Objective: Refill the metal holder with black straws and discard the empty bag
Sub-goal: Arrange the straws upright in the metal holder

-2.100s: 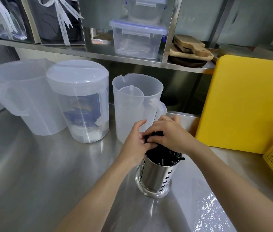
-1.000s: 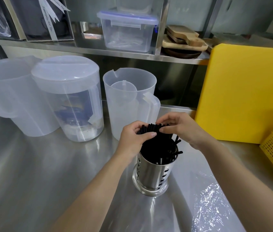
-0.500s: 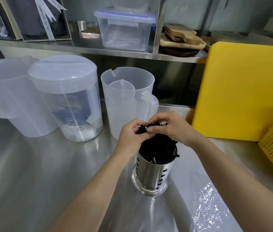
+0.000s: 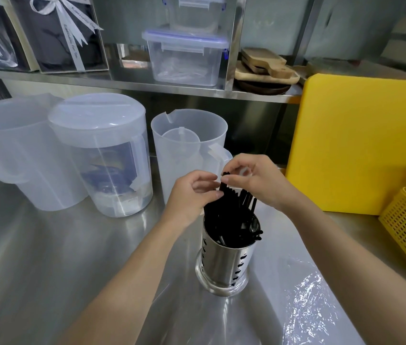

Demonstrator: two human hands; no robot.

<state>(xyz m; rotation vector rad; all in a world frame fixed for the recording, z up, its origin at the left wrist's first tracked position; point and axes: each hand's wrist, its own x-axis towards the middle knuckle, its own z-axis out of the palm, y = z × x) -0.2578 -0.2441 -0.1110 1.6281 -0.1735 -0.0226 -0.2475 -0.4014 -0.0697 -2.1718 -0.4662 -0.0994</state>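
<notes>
While upright in the metal holder, black straws between both hands' fingers.

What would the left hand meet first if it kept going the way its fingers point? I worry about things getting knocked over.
Most likely the black straws standing in the metal holder: the left hand points right, straight at them, with the right hand just beyond. Depth is hard to judge.
</notes>
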